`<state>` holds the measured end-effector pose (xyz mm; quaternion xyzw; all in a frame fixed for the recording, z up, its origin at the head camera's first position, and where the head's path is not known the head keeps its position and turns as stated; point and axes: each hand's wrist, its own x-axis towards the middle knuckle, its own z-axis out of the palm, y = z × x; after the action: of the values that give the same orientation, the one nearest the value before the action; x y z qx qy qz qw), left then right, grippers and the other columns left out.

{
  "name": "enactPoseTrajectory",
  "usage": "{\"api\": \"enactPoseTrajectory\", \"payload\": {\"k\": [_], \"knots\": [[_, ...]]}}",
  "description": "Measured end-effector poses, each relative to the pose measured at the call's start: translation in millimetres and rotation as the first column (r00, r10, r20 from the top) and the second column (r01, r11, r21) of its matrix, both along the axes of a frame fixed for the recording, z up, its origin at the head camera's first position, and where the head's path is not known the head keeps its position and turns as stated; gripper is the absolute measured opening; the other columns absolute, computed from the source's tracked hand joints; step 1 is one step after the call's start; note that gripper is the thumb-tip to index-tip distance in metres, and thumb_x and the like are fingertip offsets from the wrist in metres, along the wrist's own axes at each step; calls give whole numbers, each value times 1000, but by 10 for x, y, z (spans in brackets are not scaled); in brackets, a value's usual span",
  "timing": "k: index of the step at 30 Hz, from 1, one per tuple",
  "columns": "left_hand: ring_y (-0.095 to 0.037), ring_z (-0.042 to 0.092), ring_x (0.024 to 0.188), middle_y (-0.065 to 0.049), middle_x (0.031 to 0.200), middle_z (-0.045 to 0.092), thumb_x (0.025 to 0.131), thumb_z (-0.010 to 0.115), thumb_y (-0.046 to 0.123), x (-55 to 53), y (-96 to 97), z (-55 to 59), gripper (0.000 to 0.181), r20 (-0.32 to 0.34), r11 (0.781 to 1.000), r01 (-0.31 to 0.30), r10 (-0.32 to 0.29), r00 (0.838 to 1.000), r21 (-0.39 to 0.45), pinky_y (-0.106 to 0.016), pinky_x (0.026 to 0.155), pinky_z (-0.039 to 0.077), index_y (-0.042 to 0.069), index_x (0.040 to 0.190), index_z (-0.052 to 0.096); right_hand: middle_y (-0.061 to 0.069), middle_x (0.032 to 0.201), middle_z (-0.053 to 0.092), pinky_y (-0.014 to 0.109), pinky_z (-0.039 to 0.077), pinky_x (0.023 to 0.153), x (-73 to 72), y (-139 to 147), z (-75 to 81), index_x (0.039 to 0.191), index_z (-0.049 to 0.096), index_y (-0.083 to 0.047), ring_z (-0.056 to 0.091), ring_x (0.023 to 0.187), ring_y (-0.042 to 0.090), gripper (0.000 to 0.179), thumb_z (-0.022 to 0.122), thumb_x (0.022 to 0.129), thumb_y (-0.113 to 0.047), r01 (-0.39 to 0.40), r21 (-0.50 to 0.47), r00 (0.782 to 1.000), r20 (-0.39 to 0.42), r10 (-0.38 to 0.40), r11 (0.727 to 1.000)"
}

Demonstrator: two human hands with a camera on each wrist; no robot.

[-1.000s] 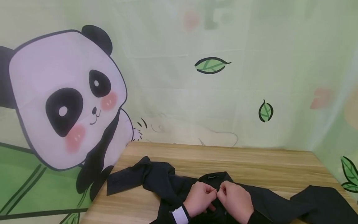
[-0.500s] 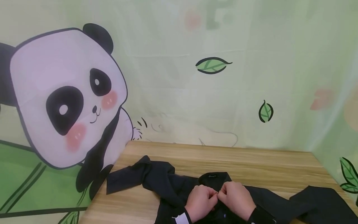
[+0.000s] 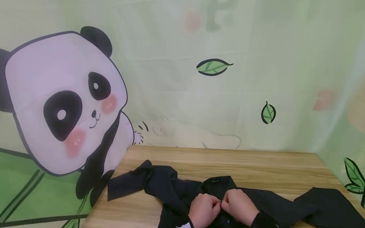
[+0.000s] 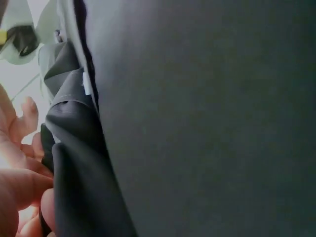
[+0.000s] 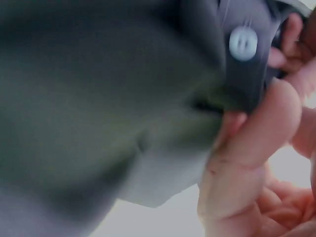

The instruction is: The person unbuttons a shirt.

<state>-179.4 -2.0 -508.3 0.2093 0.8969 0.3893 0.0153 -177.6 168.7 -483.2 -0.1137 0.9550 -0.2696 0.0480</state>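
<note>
A dark long-sleeved shirt (image 3: 174,186) lies spread on the wooden table, its collar (image 3: 228,183) toward the back and its sleeves out to both sides. My left hand (image 3: 203,209) and right hand (image 3: 240,204) meet at the front opening just below the collar, fingertips almost touching. Each pinches the fabric with curled fingers. In the right wrist view a pale button (image 5: 243,43) shows on the shirt's front edge beside the fingers. Dark cloth fills most of the left wrist view, with fingers (image 4: 24,190) gripping a fold at its left. What lies between the fingertips is hidden.
The wooden table (image 3: 228,155) reaches back to a pale green backdrop (image 3: 171,79) printed with a panda (image 3: 65,63) and leaves. The right sleeve-side cloth (image 3: 330,205) runs toward the table's right edge.
Both hands have come slightly down the shirt front, still pinching the fabric close together. The head view has shifted a little. The shirt's sleeves and collar lie as before.
</note>
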Motion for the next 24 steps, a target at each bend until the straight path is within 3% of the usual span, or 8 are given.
{"api": "enactPoseTrajectory", "payload": {"k": [3,5,8,11,14,17,19,24], "knots": [[0,56,56,13,67,71,98,75,21,-9,13,-16,20,-97,997,5,-12,995,-79,-19,59,44,21,81,85,-7,52,30,32,30,54,-37,-56,-49,50,42,-19,36,47,17,43,68,83,-10,27,177,996,-89,-12,984],[2,59,59,11,77,78,99,76,23,-15,10,-23,15,-117,995,5,-16,993,-100,-19,61,46,23,89,87,-5,54,30,34,31,55,-104,-40,-153,51,43,-18,36,48,19,41,68,83,-12,33,196,997,-73,-19,980],[0,53,54,11,69,72,99,75,20,-20,-12,-37,18,-78,999,6,-10,997,-53,-19,58,42,21,85,86,-7,55,38,30,33,55,-256,64,-432,57,49,-20,40,49,14,34,66,86,-17,24,123,999,-29,-21,992],[-3,43,46,13,55,55,100,73,17,-19,-26,-44,27,-27,1000,-4,4,1000,12,-20,53,34,18,74,80,-8,60,47,25,37,58,-244,98,-459,65,55,-20,45,53,9,24,63,87,-16,41,-1,999,10,-41,999],[-3,41,44,15,51,45,100,72,16,-23,-35,-46,28,-2,996,-25,25,1000,81,-20,52,32,17,73,79,-8,58,47,24,35,55,-156,79,-327,65,54,-18,45,52,8,26,61,89,-13,104,-188,989,125,-81,977],[3,48,49,14,55,60,100,73,16,-24,-41,-35,19,-22,987,-44,48,999,154,-18,55,38,14,86,85,-6,55,40,24,31,51,-40,18,-141,64,50,-15,39,47,11,31,57,94,-11,234,-352,949,286,-134,906],[5,53,53,10,62,70,100,73,16,-21,-45,-26,16,-38,982,-54,62,997,183,-17,58,43,13,93,86,-6,57,42,25,33,51,2,-19,-58,69,55,-14,40,47,10,30,56,99,-12,280,-375,935,317,-162,884],[5,62,62,3,79,81,101,74,19,-18,-52,-9,15,-101,986,-57,73,992,157,-18,63,49,14,97,87,-2,66,54,26,40,57,45,-20,30,89,72,-9,51,57,13,21,66,105,-21,184,-281,978,146,-148,942]]}}
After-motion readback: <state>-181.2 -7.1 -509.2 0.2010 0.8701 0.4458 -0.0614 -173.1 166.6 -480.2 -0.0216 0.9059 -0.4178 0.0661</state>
